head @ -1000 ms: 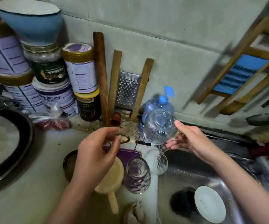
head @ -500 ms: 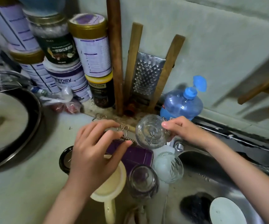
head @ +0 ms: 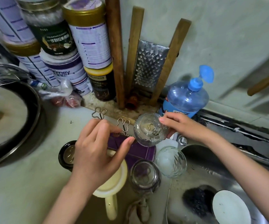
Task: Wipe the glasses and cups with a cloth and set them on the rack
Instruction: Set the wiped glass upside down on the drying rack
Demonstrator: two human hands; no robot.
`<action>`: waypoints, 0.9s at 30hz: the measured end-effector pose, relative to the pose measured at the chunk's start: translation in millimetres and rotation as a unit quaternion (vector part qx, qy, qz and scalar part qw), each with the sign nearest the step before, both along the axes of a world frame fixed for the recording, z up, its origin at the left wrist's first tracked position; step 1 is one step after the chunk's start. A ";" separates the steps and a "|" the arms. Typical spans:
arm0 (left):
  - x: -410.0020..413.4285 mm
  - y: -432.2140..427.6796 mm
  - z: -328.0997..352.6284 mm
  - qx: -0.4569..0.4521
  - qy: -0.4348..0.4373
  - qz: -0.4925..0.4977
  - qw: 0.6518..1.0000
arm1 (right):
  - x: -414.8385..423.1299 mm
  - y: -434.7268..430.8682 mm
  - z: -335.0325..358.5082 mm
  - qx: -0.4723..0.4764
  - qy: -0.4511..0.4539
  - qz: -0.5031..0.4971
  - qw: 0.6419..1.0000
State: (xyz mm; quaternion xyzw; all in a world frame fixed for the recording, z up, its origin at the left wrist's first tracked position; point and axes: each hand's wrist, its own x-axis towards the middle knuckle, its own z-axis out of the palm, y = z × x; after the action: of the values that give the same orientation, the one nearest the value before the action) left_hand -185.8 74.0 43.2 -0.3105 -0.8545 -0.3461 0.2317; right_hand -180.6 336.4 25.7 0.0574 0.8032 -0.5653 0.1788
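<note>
Left hand (head: pixel 98 152): grip curled, thumb and fingers pinching the coiled rail of the rack (head: pixel 123 125).
Rack: wire pegs above a purple tray (head: pixel 140 152), on the counter (head: pixel 25 183).
Glass (head: pixel 148 129): upside down over a rack peg.
Right hand (head: pixel 182 126): grip pinching the glass's side.

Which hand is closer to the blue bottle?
Right. The right hand holds a glass just in front of the bottle; the left hand grips the rack, farther away, beyond the glass.
</note>
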 end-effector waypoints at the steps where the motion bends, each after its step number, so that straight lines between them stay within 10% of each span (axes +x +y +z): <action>1: 0.2 0.4 0.0 -0.001 0.000 0.001 1.000 | 1.6 0.7 -1.1 -0.009 -0.007 -0.006 1.000; 27: 6.7 -2.8 6.5 -0.039 -0.019 -0.002 0.999 | 50.9 11.5 -4.6 0.089 0.037 -0.073 0.993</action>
State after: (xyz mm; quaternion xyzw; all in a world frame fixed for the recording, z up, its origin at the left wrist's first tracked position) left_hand -179.1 71.2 49.8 -0.3141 -0.8709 -0.3193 0.2021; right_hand -129.7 347.8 21.1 0.1104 0.8502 -0.5046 0.1018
